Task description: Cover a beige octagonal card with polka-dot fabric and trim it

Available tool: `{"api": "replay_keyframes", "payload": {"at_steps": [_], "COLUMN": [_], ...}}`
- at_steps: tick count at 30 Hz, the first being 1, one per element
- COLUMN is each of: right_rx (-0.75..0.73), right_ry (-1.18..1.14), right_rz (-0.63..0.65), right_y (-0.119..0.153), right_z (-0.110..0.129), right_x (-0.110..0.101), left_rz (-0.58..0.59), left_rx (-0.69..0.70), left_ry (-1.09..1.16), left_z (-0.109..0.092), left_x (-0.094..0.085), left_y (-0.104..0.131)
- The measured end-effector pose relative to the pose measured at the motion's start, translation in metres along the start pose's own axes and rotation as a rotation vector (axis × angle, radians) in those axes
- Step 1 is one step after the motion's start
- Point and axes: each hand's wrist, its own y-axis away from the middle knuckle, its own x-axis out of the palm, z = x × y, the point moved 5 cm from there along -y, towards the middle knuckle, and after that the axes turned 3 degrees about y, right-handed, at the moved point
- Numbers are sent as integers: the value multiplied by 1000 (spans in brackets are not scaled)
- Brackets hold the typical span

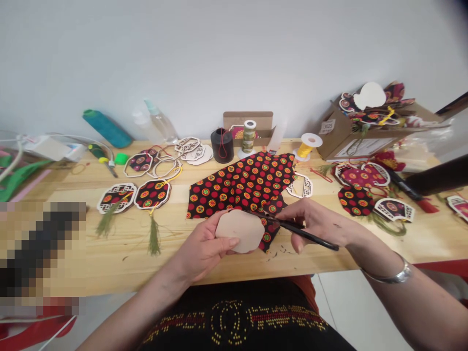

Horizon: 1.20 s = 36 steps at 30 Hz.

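My left hand [204, 248] grips a pale scalloped card piece [240, 229], thumb on its face and fingers behind it. Black fabric with red dots and flowers [244, 183] lies just beyond, and part of it shows beside the card's right edge. My right hand [314, 224] is closed on black-handled scissors [303, 233]. Their blades point left, along the card's upper right edge and over the fabric; the blade tips are hard to make out. Small dark scraps lie on the wooden table [175, 265] below the scissors.
Tasselled ornaments [152, 194] and wooden frames lie at the left. Behind the fabric stand a black thread spool [222, 146], a patterned spool [249, 136] and a yellow spool [309, 146]. A filled cardboard box [351, 139] and more ornaments [356, 200] are at the right.
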Motion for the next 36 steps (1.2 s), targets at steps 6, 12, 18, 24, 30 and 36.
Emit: {"api": "replay_keyframes", "payload": {"at_steps": [6,12,18,24,30,36], "right_rx": [28,30,0,-47,-64,-42], "right_ry": [-27,21,93,186,264,332], "right_rz": [-4,-45,-82,-108,-144,-175], "right_y": [1,2,3,7,9,11], "right_z": [0,1,0,2,5,8], "right_x": [0,-1,-2,-5,-6,-6], "left_rz": [-15,-7,-12,2,-12,-15], "left_rx": [-14,0,4,12,6,6], "left_ry": [35,22,15,12,7,-9], "left_z": [0,1,3,4,3,2], "left_x": [2,1,-2,-3,-2,-2], "left_y": [0,1,1,0,1,0]}}
